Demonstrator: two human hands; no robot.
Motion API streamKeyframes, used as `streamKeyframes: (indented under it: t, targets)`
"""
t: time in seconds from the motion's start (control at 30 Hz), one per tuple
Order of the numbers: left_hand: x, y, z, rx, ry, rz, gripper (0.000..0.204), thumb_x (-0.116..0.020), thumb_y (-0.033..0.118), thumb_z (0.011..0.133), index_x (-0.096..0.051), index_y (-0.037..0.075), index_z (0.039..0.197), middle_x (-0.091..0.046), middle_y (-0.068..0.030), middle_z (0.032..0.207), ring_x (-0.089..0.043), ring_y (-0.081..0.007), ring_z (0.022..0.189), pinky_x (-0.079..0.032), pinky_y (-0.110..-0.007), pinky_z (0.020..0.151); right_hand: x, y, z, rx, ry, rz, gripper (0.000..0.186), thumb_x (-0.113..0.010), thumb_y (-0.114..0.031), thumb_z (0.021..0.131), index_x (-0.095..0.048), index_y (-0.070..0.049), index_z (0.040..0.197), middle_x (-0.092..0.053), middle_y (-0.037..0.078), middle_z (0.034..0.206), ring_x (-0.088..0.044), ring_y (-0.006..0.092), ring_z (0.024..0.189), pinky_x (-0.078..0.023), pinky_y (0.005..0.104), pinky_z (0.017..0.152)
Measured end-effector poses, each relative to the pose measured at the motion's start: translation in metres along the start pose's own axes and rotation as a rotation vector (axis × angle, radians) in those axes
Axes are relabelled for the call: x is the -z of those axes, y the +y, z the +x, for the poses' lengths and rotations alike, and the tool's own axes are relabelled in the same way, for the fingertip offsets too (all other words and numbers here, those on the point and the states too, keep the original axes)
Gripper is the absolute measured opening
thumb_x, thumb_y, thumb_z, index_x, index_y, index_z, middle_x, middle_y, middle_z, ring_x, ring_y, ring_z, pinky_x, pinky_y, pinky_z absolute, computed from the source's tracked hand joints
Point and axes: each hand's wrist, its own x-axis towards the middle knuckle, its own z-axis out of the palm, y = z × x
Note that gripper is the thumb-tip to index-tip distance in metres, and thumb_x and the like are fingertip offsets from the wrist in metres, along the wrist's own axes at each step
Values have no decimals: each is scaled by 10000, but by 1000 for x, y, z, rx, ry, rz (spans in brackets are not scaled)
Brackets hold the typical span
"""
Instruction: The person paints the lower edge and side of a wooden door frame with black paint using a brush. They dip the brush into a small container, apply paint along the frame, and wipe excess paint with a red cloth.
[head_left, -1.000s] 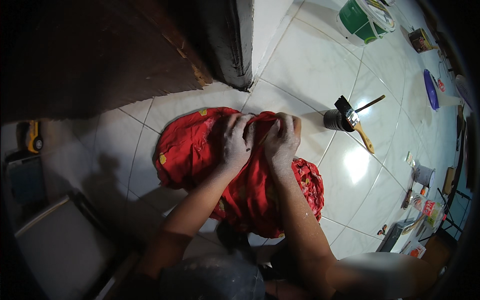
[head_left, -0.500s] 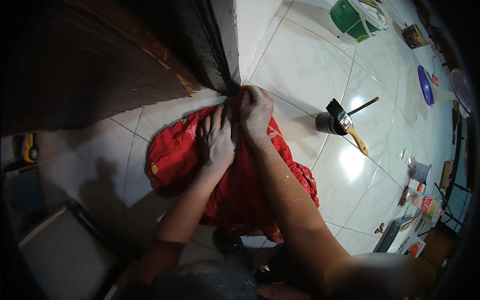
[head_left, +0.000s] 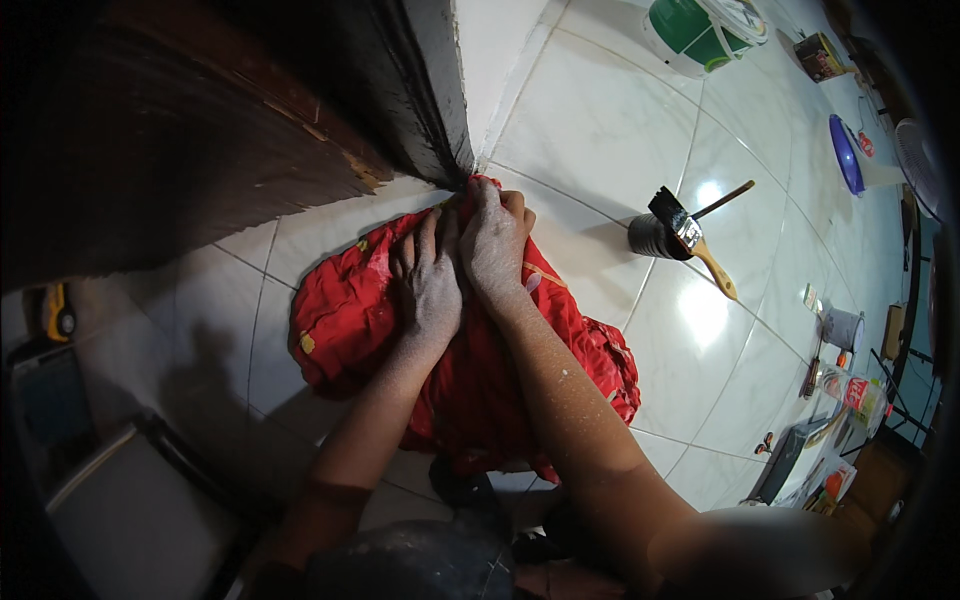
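Note:
A crumpled red cloth (head_left: 345, 320) with small yellow patches lies spread on the white floor tiles, against the foot of a dark door frame (head_left: 440, 110). My left hand (head_left: 432, 290) rests on it, dusty and palm down, with fingers stretched toward the frame. Beside it, my right hand (head_left: 495, 245) is closed, its fingers curled round a bunched part of the cloth right at the frame's base. Its fingertips and the cloth's far edge are partly hidden. To the right stands a small can (head_left: 652, 238) with a black-bristled paintbrush (head_left: 715, 272) and a thin stick (head_left: 725, 200) across its top.
A dark door (head_left: 220, 130) with a splintered lower edge hangs at the upper left. A green-and-white bucket (head_left: 690, 40) stands at the top. Along the right lie a purple basin (head_left: 845, 155), a grey can (head_left: 842, 330) and a plastic bottle (head_left: 850, 390). A yellow toy-like object (head_left: 60, 312) sits far left.
The view has shifted slightly. My right hand has turned a little, so more of its fingers show at its right side. The left hand keeps its place on the cloth.

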Motion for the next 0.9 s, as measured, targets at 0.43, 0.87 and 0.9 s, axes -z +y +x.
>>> streamKeyframes:
  t: [0.43, 0.87, 0.9]
  targets:
    - [17, 3, -7, -51, -17, -130, 687, -645, 206, 974, -467, 79, 1625, -439, -166, 1628, -434, -417, 1451, -328, -555, 1243, 9, 6, -5, -114, 27, 341, 532, -475, 106, 924, -669, -31, 1399, -663, 263, 1140, -683, 425, 1067, -545, 479, 989]
    - [-9, -4, -12, -14, 16, -36, 676, -596, 131, 962, -477, 119, 1627, -431, -119, 1656, -429, -361, 1467, -318, -564, 1231, 14, -5, -8, -14, -75, 102, 491, -695, -123, 931, -660, -97, 1421, -643, 261, 1218, -613, 446, 1095, -508, 505, 989]
    - [-11, -4, -13, -6, 17, -51, 667, -587, 128, 965, -483, 123, 1624, -432, -115, 1655, -430, -359, 1466, -320, -563, 1229, 13, -5, -10, -8, -95, 93, 456, -681, -109, 941, -675, -93, 1396, -649, 243, 1212, -614, 445, 1093, -509, 501, 988]
